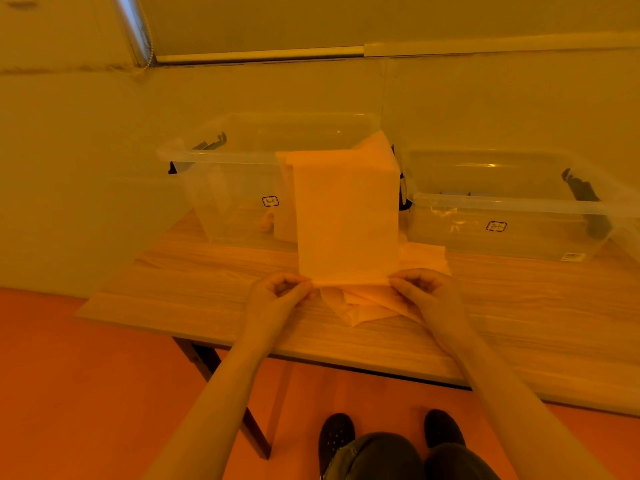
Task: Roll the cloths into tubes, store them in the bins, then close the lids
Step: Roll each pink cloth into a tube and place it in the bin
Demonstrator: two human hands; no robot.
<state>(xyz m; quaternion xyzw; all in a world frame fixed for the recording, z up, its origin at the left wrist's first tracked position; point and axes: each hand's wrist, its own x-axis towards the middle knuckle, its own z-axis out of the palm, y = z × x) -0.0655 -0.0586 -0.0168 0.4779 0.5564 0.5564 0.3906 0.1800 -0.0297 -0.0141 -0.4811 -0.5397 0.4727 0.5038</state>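
- A wooden counter [214, 299] is carrying two clear bins, both standing open; no lids are plainly showing.
- The left bin [221, 188] is sitting behind the work, the right bin [512, 216] just beside it.
- A pale cloth [346, 216] is stretching up from the counter, its far end leaning against the left bin's rim.
- More cloths [360, 306] are lying crumpled beneath it.
- The left hand [280, 292] and right hand [426, 289] are each pinching a near corner, grip clamped on the cloth.
- Risk: uneven rolling is likely to skew the tube, or drag in the loose cloths below.
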